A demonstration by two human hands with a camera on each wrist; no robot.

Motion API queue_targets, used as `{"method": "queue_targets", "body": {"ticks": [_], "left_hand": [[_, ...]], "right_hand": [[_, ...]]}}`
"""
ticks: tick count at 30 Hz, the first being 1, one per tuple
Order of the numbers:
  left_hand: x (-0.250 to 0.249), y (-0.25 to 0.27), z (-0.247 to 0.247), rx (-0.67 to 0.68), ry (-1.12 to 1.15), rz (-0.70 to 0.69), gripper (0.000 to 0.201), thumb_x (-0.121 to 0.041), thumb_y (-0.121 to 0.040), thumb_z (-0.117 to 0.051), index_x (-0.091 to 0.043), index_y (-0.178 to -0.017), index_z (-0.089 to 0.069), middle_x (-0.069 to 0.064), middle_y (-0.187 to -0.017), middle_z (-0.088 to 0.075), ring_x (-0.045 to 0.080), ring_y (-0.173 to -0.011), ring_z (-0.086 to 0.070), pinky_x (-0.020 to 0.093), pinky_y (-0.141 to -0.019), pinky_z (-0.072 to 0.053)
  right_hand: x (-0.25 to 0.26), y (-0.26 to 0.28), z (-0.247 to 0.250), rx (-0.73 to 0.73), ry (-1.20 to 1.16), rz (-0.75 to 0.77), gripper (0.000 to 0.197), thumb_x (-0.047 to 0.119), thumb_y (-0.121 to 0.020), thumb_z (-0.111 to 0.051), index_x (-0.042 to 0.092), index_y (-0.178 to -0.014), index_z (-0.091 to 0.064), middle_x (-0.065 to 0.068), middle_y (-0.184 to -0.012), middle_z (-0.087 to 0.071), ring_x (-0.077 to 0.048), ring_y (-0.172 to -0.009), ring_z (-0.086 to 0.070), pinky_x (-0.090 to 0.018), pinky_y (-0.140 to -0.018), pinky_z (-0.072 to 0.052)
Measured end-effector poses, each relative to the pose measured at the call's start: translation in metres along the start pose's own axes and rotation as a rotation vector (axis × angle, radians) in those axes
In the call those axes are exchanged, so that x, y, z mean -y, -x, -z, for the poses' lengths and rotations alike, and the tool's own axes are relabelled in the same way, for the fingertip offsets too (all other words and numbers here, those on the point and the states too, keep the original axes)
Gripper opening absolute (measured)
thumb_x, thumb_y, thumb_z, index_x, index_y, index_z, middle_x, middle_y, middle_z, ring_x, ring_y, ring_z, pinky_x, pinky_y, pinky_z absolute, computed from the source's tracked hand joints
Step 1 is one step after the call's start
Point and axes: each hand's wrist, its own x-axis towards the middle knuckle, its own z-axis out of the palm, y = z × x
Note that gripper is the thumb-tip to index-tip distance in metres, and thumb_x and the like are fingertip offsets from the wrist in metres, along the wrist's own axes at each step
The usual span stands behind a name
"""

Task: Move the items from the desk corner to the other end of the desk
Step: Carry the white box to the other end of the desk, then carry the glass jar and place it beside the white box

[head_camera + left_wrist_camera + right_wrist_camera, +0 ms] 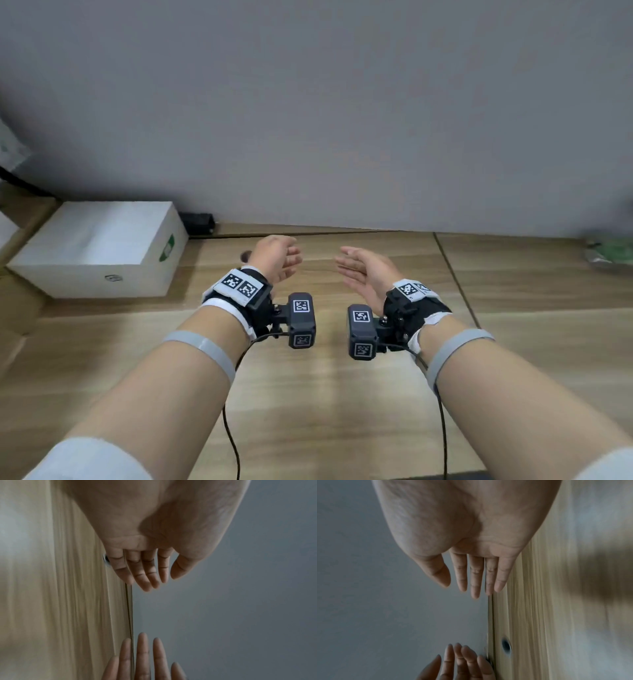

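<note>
Head view: white box (99, 248) resting at far left of the surface (325, 394), against the wall. Left hand (277, 257) and right hand (363, 270) raised mid-surface, palms facing, fingers loosely spread, holding nothing. Green packet (611, 251) blurred at far right.

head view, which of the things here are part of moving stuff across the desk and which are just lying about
Part of the job:
white rectangular cardboard box on the wooden desk
left hand, empty
right hand, empty

Just lying about:
small black block by the wall
blurry green packet, far right
</note>
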Motion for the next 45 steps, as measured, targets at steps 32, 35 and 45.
{"method": "queue_targets", "body": {"ticks": [32,35,45], "left_hand": [[0.087,0.022,-0.709,0.582,-0.248,-0.084,0.014,-0.010,-0.092,-0.067,-0.013,-0.104,-0.061,0.011,-0.110,-0.070,0.021,-0.087,-0.069,0.036,-0.080,-0.059],[0.081,-0.016,-0.747,0.554,-0.317,-0.083,0.043,-0.014,-0.086,-0.076,-0.017,-0.123,-0.056,0.010,-0.124,-0.065,0.023,-0.102,-0.068,0.041,-0.090,-0.059],[0.069,-0.094,-0.851,0.389,-0.847,-0.458,0.112,-0.058,-0.046,-0.088,-0.039,-0.145,-0.040,0.008,-0.137,-0.052,0.029,-0.123,-0.055,0.039,-0.109,-0.047]], "right_hand": [[0.136,0.075,0.674,-0.640,0.016,-0.002,0.017,0.003,-0.096,-0.049,0.008,-0.102,-0.064,-0.009,-0.086,-0.066,-0.023,-0.078,-0.066,-0.037,-0.083,-0.054],[0.150,0.037,0.699,-0.616,0.045,-0.062,0.019,0.001,-0.096,-0.048,0.007,-0.105,-0.064,-0.009,-0.086,-0.066,-0.023,-0.076,-0.066,-0.032,-0.073,-0.053],[0.157,-0.033,0.765,-0.497,0.088,-0.195,0.018,0.014,-0.096,-0.056,0.006,-0.109,-0.064,-0.008,-0.089,-0.067,-0.025,-0.083,-0.066,-0.037,-0.083,-0.051]]}}
